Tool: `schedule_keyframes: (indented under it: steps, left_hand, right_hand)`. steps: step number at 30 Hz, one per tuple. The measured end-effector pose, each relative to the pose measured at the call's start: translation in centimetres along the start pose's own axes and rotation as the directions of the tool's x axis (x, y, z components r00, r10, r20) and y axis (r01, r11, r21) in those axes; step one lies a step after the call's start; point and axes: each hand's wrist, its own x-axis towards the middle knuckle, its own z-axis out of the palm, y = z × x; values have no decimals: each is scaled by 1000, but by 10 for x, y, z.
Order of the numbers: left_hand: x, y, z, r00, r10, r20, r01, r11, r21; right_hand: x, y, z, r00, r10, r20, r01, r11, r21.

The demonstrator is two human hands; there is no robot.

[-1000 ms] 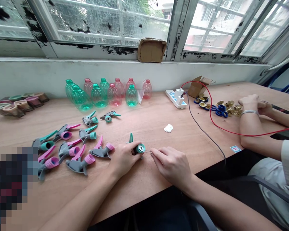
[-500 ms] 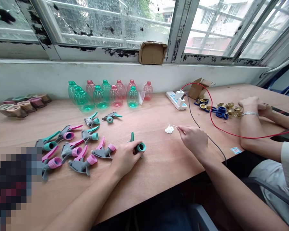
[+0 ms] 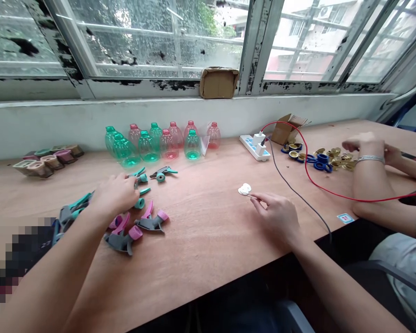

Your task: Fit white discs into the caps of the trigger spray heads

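Observation:
My left hand (image 3: 116, 196) reaches over the cluster of trigger spray heads, fingers curled down and pressed together. Whatever they hold, if anything, is hidden beneath them. Just beyond the fingertips sit a grey-and-green spray head (image 3: 143, 178) and the green collar (image 3: 139, 203) of another. Pink-and-grey spray heads, one of them a separate spray head (image 3: 153, 223), lie to the right of my forearm. My right hand (image 3: 277, 215) pinches thin tweezers (image 3: 252, 196), their tips at a small pile of white discs (image 3: 244, 188).
Green and pink clear bottles (image 3: 192, 145) stand along the wall. A power strip (image 3: 254, 148) with plugs and red and grey cables lies right of them. Another person's hands (image 3: 367, 145) are near gold and blue parts (image 3: 321, 162). Small boxy pieces (image 3: 38, 167) sit far left.
My left hand has moved left from mid-table to the spray heads; the green-collared spray head it held is out of sight. My right hand has shifted slightly down, the tweezers still at the discs.

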Motion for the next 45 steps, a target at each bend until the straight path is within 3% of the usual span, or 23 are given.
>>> schedule_keyframes:
  steps: [5,6,9,11,13,17,20,23,25,30,34,41,45]
  left_hand:
    - [38,13,13,966,247,-76,-248,969,-16]
    - [47,16,15,941,337,-33,-338,941,-32]
    - [73,20,21,894,437,100,-434,900,-53]
    - [84,20,23,873,455,175,-454,890,-48]
    - [86,23,21,873,456,174,-456,889,-43]
    - [51,55,4,894,446,25,-444,894,-59]
    - [-3,97,-2,868,460,-184,-495,828,-264]
    - [-49,130,10,849,497,-181,-523,738,-425]
    - [-64,140,24,845,504,-181,-522,699,-489]
    - [-66,139,50,781,600,-173,-569,570,-593]
    - [-63,139,55,792,576,-205,-544,512,-664]
    - [-61,140,56,802,562,-205,-554,571,-606]
    - [-60,141,55,764,620,-178,-609,603,-515]
  right_hand:
    - [-9,-3,13,996,-73,-45,77,992,101]
    - [-10,-3,14,995,-85,-60,91,989,113]
    - [-11,0,16,991,-104,-81,115,982,150]
    - [-10,0,17,993,-96,-65,107,976,192]
    - [-9,-3,16,996,-73,-48,82,965,250]
    - [-6,-16,2,993,-110,-34,114,912,393]
    - [-2,-33,-21,978,-203,-51,205,879,431]
    - [4,-47,-41,946,-324,-9,307,888,341]
    - [8,-54,-46,916,-393,75,368,901,228]
    - [11,-65,-36,839,-471,270,485,874,18]
    - [7,-74,-33,821,-485,301,534,839,-106]
    - [8,-94,-42,766,-551,332,633,736,-239]
    - [12,-105,-47,732,-525,435,653,722,-228]
